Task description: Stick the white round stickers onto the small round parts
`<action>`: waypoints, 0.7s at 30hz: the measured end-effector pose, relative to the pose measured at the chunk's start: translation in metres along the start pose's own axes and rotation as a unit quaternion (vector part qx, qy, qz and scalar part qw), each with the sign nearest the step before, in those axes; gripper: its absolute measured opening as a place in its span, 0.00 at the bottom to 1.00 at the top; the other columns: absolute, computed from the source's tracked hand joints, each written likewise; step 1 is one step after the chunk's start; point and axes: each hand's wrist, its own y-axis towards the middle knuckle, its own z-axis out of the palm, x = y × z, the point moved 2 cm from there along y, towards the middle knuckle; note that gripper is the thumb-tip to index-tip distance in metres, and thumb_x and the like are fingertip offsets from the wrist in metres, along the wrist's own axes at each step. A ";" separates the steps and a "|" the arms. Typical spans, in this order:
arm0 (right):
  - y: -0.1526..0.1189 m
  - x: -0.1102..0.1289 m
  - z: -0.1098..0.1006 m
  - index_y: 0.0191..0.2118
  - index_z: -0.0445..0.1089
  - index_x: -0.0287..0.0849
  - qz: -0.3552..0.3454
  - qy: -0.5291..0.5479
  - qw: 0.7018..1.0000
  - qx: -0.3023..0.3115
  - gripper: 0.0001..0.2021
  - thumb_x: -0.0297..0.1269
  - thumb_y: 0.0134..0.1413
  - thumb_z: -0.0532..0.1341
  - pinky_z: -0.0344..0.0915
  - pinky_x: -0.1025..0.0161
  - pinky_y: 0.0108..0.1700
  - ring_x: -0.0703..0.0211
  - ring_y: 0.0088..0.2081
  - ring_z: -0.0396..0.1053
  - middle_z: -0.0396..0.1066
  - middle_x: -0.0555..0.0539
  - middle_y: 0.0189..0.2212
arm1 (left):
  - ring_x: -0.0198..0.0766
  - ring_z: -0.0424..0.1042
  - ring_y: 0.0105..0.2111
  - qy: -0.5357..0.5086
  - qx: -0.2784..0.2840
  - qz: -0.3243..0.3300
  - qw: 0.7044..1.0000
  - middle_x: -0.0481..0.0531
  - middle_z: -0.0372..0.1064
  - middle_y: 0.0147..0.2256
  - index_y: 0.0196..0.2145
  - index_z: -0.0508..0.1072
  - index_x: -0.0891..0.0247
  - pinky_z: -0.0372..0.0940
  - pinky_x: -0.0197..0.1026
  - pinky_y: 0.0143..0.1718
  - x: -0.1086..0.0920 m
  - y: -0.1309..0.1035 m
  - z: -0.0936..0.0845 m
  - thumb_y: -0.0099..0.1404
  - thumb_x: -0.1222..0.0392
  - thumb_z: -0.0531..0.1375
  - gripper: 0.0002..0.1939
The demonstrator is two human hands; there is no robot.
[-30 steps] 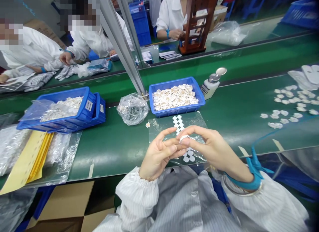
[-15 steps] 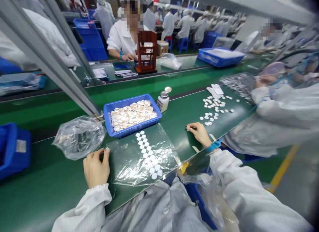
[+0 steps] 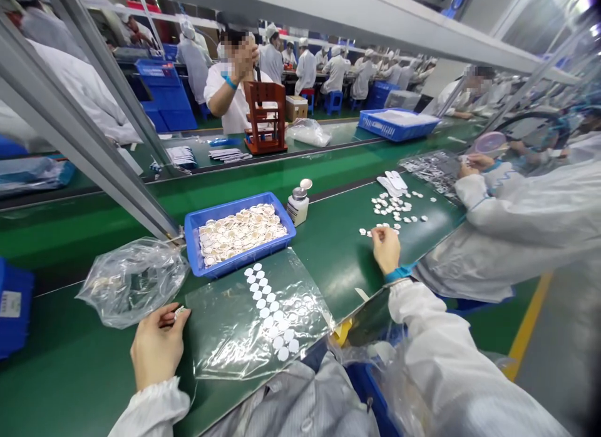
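My left hand [image 3: 158,348] is at the left edge of a clear plastic sheet [image 3: 220,324], thumb and forefinger pinching a small round white disc [image 3: 179,312]. Rows of white round stickers [image 3: 265,312] lie on that sheet. Further right, my right hand [image 3: 387,251] reaches over the green worktop to the near side of a scatter of small white pieces [image 3: 393,206]. Its fingertips are pinched together; whatever is between them is too small to make out. A blue tray [image 3: 248,254] full of round whitish discs [image 3: 241,231] stands behind the sheet.
A white pump bottle [image 3: 297,206] stands right of the tray, and a crumpled clear bag [image 3: 134,280] lies left of it. A blue bin [image 3: 14,308] is at far left. Across the belt, a person works at a red-brown press [image 3: 265,121]. Another person's sleeve [image 3: 511,193] is close on the right.
My right hand has moved from bare worktop to the scattered white pieces. My left hand still pinches its disc. The view has shifted; the person opposite has raised a hand to the press.
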 end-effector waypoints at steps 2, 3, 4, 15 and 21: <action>-0.022 0.012 -0.005 0.43 0.70 0.38 -0.031 0.033 0.999 0.021 0.13 0.44 0.63 0.59 0.69 0.55 0.45 0.59 0.41 0.70 0.71 0.47 0.40 | 0.48 0.72 0.37 -0.029 0.011 -0.038 0.999 0.54 0.69 0.35 0.35 0.75 0.62 0.64 0.53 0.53 0.003 0.001 -0.005 0.55 0.53 0.61 0.12; -0.034 0.020 -0.007 0.41 0.70 0.38 -0.046 0.051 0.997 0.032 0.13 0.44 0.63 0.59 0.69 0.55 0.45 0.60 0.39 0.70 0.71 0.48 0.38 | 0.48 0.72 0.37 -0.060 0.015 -0.062 0.996 0.53 0.70 0.35 0.34 0.75 0.61 0.64 0.54 0.54 0.004 -0.001 -0.008 0.55 0.53 0.62 0.11; -0.047 0.030 -0.010 0.40 0.70 0.38 -0.060 0.070 0.995 0.045 0.13 0.44 0.63 0.59 0.69 0.56 0.44 0.60 0.38 0.70 0.71 0.48 0.36 | 0.48 0.73 0.38 -0.104 0.016 -0.085 0.991 0.53 0.71 0.35 0.33 0.75 0.61 0.64 0.54 0.55 0.004 -0.004 -0.011 0.54 0.54 0.63 0.10; -0.157 0.206 -0.037 0.43 0.72 0.44 -0.217 0.304 0.874 0.310 0.07 0.38 0.61 0.61 0.69 0.60 0.43 0.59 0.41 0.70 0.71 0.47 0.39 | 0.41 0.81 0.36 -0.549 0.246 -0.177 0.779 0.56 0.80 0.31 0.30 0.70 0.65 0.74 0.38 0.43 -0.089 -0.107 -0.010 0.50 0.61 0.72 0.16; -0.164 0.238 -0.043 0.47 0.72 0.46 -0.343 0.309 0.837 0.294 0.12 0.33 0.57 0.65 0.67 0.56 0.44 0.55 0.43 0.68 0.72 0.46 0.40 | 0.42 0.81 0.37 -0.576 0.333 -0.142 0.733 0.52 0.79 0.27 0.29 0.68 0.65 0.74 0.34 0.37 -0.105 -0.122 -0.017 0.52 0.56 0.72 0.17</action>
